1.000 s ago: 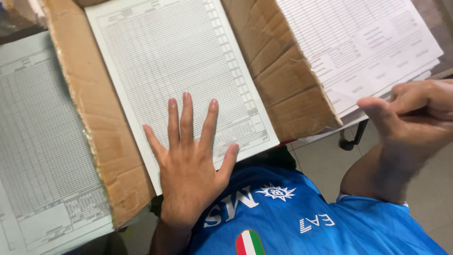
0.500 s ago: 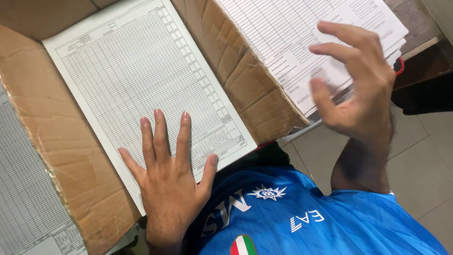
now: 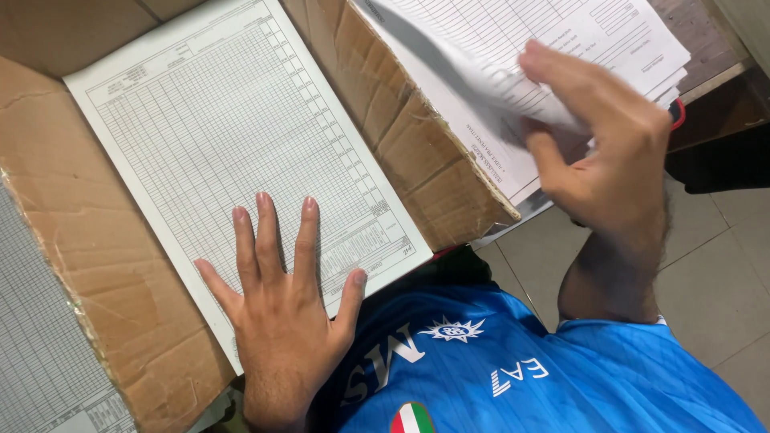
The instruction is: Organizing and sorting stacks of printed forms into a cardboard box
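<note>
A white sheet ruled with a printed grid is lifted at the upper right, blurred and curling over the right hand — the thumb and fingers pinch it from either side, thumb beneath, fingers curved over the top. The sheet rises off a stack of printed forms that lies at the top right, on the edge of a table, with something red just showing at the stack's right edge.

Left of that stack a brown cardboard flap, torn along its lower edge, slopes between the stack and a large gridded form that lies flat on more cardboard. The left hand rests palm-down on the near corner of this form, its fingers spread wide and straight — it grips nothing, only presses on the paper.

At the far left edge another gridded page shows in part. Below, the person's blue shirt fills the lower frame, and pale floor tiles lie at the right
</note>
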